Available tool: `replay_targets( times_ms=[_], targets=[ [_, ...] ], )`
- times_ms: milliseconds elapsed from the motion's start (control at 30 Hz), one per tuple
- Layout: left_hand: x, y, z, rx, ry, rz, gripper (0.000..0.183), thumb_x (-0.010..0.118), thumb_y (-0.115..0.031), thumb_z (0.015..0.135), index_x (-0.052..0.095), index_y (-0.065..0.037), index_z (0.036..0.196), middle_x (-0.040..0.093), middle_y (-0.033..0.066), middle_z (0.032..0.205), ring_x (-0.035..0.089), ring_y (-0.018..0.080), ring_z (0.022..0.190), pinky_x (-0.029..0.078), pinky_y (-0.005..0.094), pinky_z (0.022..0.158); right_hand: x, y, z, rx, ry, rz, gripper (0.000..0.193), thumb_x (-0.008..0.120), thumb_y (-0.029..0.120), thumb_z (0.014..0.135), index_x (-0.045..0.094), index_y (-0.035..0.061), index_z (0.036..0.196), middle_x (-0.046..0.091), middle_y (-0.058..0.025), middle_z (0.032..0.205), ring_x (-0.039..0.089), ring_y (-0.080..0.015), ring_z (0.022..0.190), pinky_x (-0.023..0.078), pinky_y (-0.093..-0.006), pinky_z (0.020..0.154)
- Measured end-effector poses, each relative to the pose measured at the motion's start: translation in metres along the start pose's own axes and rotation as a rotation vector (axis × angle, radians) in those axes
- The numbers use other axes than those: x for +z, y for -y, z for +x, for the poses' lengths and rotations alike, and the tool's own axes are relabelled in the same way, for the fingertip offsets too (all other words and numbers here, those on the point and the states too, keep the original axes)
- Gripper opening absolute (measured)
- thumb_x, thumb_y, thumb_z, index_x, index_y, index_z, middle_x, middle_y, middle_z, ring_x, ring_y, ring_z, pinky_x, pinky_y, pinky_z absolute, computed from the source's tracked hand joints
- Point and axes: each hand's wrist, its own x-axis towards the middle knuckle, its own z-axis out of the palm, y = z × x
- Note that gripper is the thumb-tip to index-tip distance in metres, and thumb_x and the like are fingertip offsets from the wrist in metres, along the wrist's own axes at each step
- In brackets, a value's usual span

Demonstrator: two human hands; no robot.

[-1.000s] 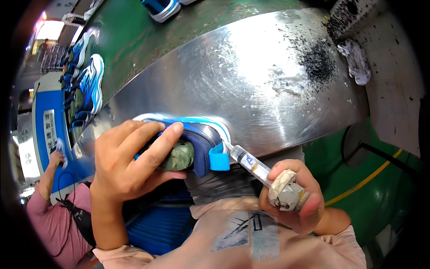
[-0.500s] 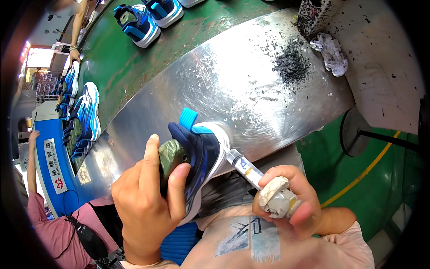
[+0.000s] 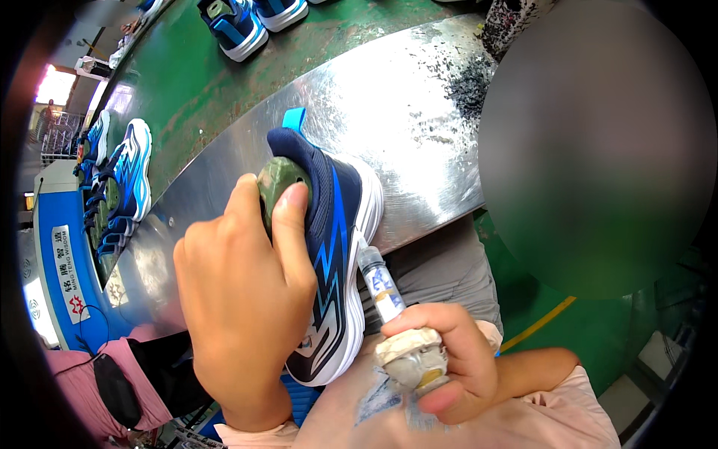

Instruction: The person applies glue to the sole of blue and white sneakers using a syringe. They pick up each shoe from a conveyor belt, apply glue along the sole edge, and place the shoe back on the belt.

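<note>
Right hand (image 3: 467, 372) has tilted its syringe (image 3: 382, 286) steeper.

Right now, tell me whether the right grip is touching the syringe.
Touching. The head view shows it: the right grip curls around the near end of the syringe.

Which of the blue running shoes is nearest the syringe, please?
The running shoe held by the left hand, beside the syringe in the right hand; the other running shoes sit farther off, in neither hand.
</note>
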Motion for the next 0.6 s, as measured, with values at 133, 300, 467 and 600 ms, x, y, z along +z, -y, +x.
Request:
replay_targets(
  times_ms=[133, 300, 467, 600],
  targets=[
    [-0.001, 0.009, 0.001, 0.013, -0.011, 0.033, 0.025, 0.055, -0.019, 0.090, 0.065, 0.005, 0.090, 0.056, 0.0230, 0.061, 0.056, 0.0387, 0.055, 0.039, 0.0439, 0.052, 0.013, -0.007, -0.002, -0.083, -0.012, -0.068, 0.078, 0.058, 0.054, 0.086, 0.033, -0.0083, 0.126, 0.056, -0.0097, 0.103, 0.054, -0.0089, 0.082, 0.045, -0.0226, 0.073],
    [-0.009, 0.020, -0.023, -0.060, 0.006, -0.176, 0.037, 0.058, -0.015, 0.087, 0.057, -0.002, 0.121, 0.061, 0.0255, 0.077, 0.060, 0.0401, 0.063, 0.046, 0.0436, 0.055, -0.009, 0.002, 0.021, -0.013, -0.085, 0.303, 0.072, 0.041, 0.067, 0.089, 0.042, 0.0027, 0.122, 0.052, -0.0047, 0.079, 0.047, -0.0095, 0.061, 0.038, -0.0238, 0.051],
    [-0.007, 0.075, -0.038, 0.577, 0.063, -0.370, 0.050, 0.072, -0.023, 0.072, 0.059, -0.011, 0.120, 0.038, 0.0221, 0.141, 0.031, 0.0376, 0.136, 0.022, 0.0587, 0.108, -0.046, -0.004, 0.092, 0.372, -0.112, 0.793, 0.056, 0.029, 0.057, 0.097, 0.051, 0.0104, 0.118, 0.034, 0.0031, 0.065, 0.022, -0.0083, 0.051, 0.020, -0.0219, 0.043],
    [0.005, 0.134, -0.056, 0.691, -0.219, -0.292, 0.022, 0.065, -0.012, 0.074, 0.057, -0.013, 0.094, 0.062, 0.0131, 0.105, 0.059, 0.0319, 0.110, 0.041, 0.0489, 0.098, -0.008, 0.004, 0.156, 0.643, 0.181, 0.633, 0.061, 0.027, 0.062, 0.095, 0.049, 0.0103, 0.119, 0.033, 0.0041, 0.064, 0.022, -0.0072, 0.050, 0.019, -0.0209, 0.042]
  ],
)
